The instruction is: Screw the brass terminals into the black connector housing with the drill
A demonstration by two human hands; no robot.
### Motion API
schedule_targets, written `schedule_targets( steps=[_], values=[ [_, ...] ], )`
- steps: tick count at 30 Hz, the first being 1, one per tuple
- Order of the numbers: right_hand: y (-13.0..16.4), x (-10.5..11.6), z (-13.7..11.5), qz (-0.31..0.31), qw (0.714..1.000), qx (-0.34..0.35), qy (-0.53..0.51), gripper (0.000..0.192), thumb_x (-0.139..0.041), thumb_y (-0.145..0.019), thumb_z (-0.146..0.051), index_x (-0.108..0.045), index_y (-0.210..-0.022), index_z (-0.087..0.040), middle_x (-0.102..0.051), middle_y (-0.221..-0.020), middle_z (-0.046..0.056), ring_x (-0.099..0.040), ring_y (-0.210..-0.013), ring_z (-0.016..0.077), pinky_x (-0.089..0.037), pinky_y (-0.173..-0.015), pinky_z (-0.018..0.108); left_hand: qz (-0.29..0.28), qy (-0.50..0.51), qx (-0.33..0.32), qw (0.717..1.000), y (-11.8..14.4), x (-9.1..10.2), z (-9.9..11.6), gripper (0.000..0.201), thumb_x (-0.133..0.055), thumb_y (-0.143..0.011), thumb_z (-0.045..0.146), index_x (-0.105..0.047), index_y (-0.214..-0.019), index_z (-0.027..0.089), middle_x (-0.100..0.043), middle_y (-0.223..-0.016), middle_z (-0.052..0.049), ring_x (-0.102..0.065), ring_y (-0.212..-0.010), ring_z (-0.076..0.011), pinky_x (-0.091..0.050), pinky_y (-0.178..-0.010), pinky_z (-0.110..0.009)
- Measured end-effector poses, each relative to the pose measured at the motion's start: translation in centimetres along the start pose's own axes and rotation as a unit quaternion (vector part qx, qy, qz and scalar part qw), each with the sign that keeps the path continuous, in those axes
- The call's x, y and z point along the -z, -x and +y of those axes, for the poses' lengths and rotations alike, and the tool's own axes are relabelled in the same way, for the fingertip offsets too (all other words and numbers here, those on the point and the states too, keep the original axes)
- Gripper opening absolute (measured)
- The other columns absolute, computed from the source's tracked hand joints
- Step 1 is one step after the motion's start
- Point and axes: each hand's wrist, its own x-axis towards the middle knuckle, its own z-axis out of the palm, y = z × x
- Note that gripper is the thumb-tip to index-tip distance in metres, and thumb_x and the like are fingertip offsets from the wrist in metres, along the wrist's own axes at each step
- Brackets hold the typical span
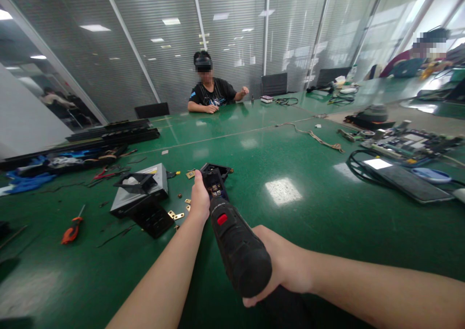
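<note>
The step in hand looks like driving or loosening a screw in the small black housing (214, 176), which lies on the green table (308, 212) just right of the grey drive case (140, 193). The right hand (286, 266) has its grip wrapped fully around the handle of the black electric screwdriver (236, 242), whose tip points down into the housing's open top. The left hand (199, 198) is closed against the housing's left side, steadying it. Loose brass brackets (176, 216) lie between the housing and the grey case; an orange screwdriver (72, 229) rests well left of it. The next move probably calls for keeping the tool in line with the screw while the left hand stops the housing from turning.
</note>
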Motion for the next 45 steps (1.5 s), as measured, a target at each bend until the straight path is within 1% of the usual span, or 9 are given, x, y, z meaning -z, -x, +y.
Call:
schedule_targets(
  steps=[6,15,19,22,27,33,38,42,45],
  values=[
    [-0.05,-0.13,0.25,-0.013,1.0,-0.01,-0.018,0.047,-0.103,-0.04,-0.036,-0.069,-0.062,-0.014,-0.071,-0.067,0.003,-0.066,-0.061,0.0176,-0.054,-0.058,0.028,0.013,-0.012,0.001,1.0,0.14,-0.1,0.11,0.068,-0.047,-0.099,0.074,-0.08,-0.105,0.015,-0.08,-0.101,-0.015,-0.078,-0.096,-0.0267,-0.061,-0.089,-0.036],
    [-0.01,-0.08,0.06,-0.004,1.0,-0.002,-0.008,0.047,-0.104,-0.041,-0.037,-0.073,-0.067,-0.013,-0.072,-0.07,0.004,-0.066,-0.063,0.0184,-0.053,-0.058,0.028,0.0,-0.014,-0.003,1.0,-0.22,0.07,-0.28,0.071,-0.045,-0.098,0.077,-0.079,-0.109,0.016,-0.08,-0.103,-0.014,-0.077,-0.1,-0.0267,-0.06,-0.093,-0.038],
    [0.02,-0.1,0.03,-0.006,1.0,0.005,-0.009,0.046,-0.103,-0.041,-0.037,-0.073,-0.066,-0.013,-0.072,-0.07,0.004,-0.066,-0.063,0.0183,-0.053,-0.059,0.028,0.009,-0.019,0.004,1.0,-0.04,0.07,-0.15,0.072,-0.046,-0.098,0.077,-0.079,-0.113,0.015,-0.08,-0.102,-0.015,-0.078,-0.098,-0.027,-0.061,-0.09,-0.037],
    [0.03,-0.1,0.07,-0.011,1.0,0.004,-0.015,0.045,-0.103,-0.042,-0.036,-0.072,-0.066,-0.013,-0.072,-0.069,0.004,-0.065,-0.062,0.0176,-0.053,-0.059,0.028,0.001,-0.013,0.009,1.0,0.01,0.02,-0.06,0.073,-0.045,-0.098,0.076,-0.078,-0.114,0.014,-0.08,-0.101,-0.015,-0.078,-0.092,-0.0262,-0.062,-0.086,-0.037],
    [-0.05,-0.01,0.05,-0.003,1.0,0.002,-0.017,0.044,-0.103,-0.041,-0.032,-0.074,-0.067,-0.013,-0.072,-0.069,0.003,-0.066,-0.062,0.0179,-0.053,-0.058,0.028,-0.002,-0.001,0.014,1.0,0.01,-0.04,0.01,0.073,-0.047,-0.096,0.078,-0.079,-0.11,0.014,-0.079,-0.099,-0.015,-0.077,-0.087,-0.0254,-0.062,-0.083,-0.037],
    [-0.02,-0.08,-0.04,-0.004,1.0,0.001,-0.011,0.046,-0.104,-0.04,-0.034,-0.073,-0.067,-0.012,-0.072,-0.07,0.004,-0.066,-0.063,0.0183,-0.054,-0.059,0.029,0.007,-0.005,0.004,1.0,0.2,-0.09,0.07,0.071,-0.049,-0.095,0.078,-0.079,-0.103,0.015,-0.079,-0.097,-0.015,-0.077,-0.09,-0.027,-0.062,-0.086,-0.038],
    [-0.14,-0.13,0.14,0.001,1.0,-0.012,-0.005,0.05,-0.105,-0.038,-0.037,-0.07,-0.066,-0.014,-0.07,-0.067,0.002,-0.065,-0.062,0.0176,-0.053,-0.058,0.027,0.01,-0.017,0.002,1.0,0.18,-0.11,0.1,0.07,-0.048,-0.095,0.078,-0.079,-0.1,0.016,-0.079,-0.096,-0.014,-0.077,-0.093,-0.027,-0.061,-0.084,-0.036],
    [-0.15,-0.14,0.16,0.005,1.0,0.005,-0.007,0.048,-0.105,-0.038,-0.033,-0.072,-0.066,-0.013,-0.07,-0.068,0.002,-0.064,-0.062,0.0176,-0.053,-0.058,0.027,0.018,-0.026,0.007,0.999,0.45,-0.22,0.27,0.072,-0.046,-0.095,0.079,-0.079,-0.098,0.015,-0.079,-0.091,-0.015,-0.077,-0.089,-0.0277,-0.061,-0.081,-0.036],
    [-0.1,-0.17,0.09,0.002,1.0,0.01,-0.011,0.046,-0.104,-0.039,-0.032,-0.073,-0.067,-0.013,-0.07,-0.07,0.003,-0.063,-0.063,0.0169,-0.052,-0.058,0.027,0.01,-0.015,0.013,1.0,0.45,-0.2,0.22,0.072,-0.047,-0.095,0.079,-0.079,-0.099,0.014,-0.08,-0.095,-0.015,-0.077,-0.089,-0.028,-0.062,-0.083,-0.037]
  ],
)
